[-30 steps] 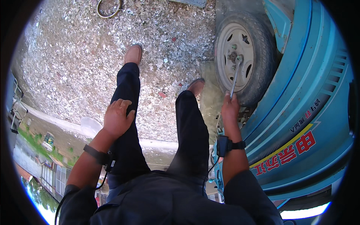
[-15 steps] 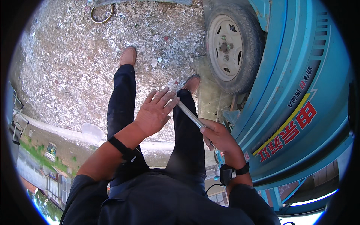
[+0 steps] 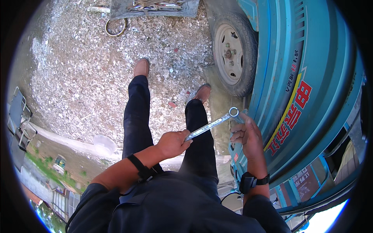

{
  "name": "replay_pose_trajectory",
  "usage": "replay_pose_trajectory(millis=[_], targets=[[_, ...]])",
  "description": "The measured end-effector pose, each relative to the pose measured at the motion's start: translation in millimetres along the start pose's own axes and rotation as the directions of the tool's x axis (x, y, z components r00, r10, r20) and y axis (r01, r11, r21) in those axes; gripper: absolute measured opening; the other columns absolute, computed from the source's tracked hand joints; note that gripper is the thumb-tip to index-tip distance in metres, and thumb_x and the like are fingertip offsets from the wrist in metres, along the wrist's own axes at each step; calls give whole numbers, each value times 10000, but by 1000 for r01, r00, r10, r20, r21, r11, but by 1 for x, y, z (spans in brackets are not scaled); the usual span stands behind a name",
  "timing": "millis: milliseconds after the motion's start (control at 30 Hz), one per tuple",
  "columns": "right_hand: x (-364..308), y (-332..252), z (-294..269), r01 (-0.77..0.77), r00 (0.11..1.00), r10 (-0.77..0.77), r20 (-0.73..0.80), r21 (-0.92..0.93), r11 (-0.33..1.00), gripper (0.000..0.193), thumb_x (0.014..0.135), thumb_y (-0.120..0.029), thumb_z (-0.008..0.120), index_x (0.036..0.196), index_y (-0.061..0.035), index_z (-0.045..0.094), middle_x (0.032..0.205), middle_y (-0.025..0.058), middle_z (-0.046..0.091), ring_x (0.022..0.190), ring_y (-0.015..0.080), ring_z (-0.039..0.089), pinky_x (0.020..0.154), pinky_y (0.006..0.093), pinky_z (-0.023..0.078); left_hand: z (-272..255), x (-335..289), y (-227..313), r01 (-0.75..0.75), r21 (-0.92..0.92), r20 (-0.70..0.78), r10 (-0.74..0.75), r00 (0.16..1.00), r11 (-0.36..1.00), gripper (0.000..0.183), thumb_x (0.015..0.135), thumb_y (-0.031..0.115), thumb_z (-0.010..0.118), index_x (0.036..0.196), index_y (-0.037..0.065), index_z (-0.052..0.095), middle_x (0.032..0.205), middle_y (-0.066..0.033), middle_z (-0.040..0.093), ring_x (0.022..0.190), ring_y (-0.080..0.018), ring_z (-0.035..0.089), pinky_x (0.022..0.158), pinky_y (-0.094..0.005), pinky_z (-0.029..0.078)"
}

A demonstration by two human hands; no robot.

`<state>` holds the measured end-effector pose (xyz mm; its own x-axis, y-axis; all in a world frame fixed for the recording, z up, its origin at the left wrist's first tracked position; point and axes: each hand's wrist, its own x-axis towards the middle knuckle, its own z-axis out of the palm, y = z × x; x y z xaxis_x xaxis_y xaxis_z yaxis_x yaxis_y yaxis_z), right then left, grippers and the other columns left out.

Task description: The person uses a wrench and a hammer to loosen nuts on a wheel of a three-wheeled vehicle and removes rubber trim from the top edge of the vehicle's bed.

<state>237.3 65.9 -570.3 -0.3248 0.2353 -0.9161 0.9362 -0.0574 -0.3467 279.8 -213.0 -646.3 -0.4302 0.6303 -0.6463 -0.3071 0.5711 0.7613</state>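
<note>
A silver ring spanner [image 3: 210, 126] slants across in front of my right thigh, its ring end up and to the right. My left hand [image 3: 173, 144] is closed around its lower end; whatever shape that end has is hidden in the fist. Beside the ring end is my right hand [image 3: 250, 136], fingers apart and partly bent. Its fingertips come close to the ring; whether they touch it I cannot tell. Both wrists wear black bands.
On my right stands a blue vehicle [image 3: 287, 77] with a cream-rimmed wheel [image 3: 230, 54]. Ahead, a grey tray [image 3: 116, 11] bears several tools, and a metal ring [image 3: 115, 28] lies near it on gravelly ground. A folding chair [image 3: 20, 116] stands at far left.
My left hand has closed on the spanner's lower end. The right hand has let go and moved right, and the ring end now shows. The view has shifted, bringing the tool tray in.
</note>
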Motion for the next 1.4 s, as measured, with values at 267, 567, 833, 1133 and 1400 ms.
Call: replay_pose_trajectory(millis=[267,567,833,1133,1400], targets=[[-20,-7,16,153,982,-137,133,-117,981,429,1011,-334,511,1310,-27,526,868,73,647,681,132,646,635,256,531,-37,-30,-11,556,-636,267,-523,809,535,257,942,271,579,935,16,548,687,-55,522,580,-148,499,529,-305,439],[-36,83,60,244,933,13,360,-657,713,382,900,-404,652,1060,-58,676,811,120,694,748,245,683,673,356,538,-102,-91,-10,540,-422,190,-512,838,728,279,956,276,513,923,0,525,715,-109,632,589,-204,642,558,-323,511],[-93,83,109,260,916,210,341,-906,334,447,787,-540,688,822,-94,692,860,149,704,869,354,671,767,441,523,-166,-149,-15,312,382,-5,-335,942,870,317,885,242,476,1030,-32,541,948,-270,665,891,-448,648,825,-523,507],[-143,93,137,240,810,104,578,-487,840,346,872,-331,700,740,-35,579,636,68,590,628,169,585,604,338,472,-191,-183,-21,352,589,45,-465,884,727,358,889,281,489,1060,-24,565,968,-245,679,918,-424,657,829,-505,513],[-150,142,176,226,769,87,633,-397,889,257,861,-289,651,766,-50,642,677,96,649,636,207,631,630,338,498,-167,-191,-23,368,631,29,-494,869,683,362,880,237,463,1094,-31,578,1044,-258,671,983,-419,653,882,-489,509]])
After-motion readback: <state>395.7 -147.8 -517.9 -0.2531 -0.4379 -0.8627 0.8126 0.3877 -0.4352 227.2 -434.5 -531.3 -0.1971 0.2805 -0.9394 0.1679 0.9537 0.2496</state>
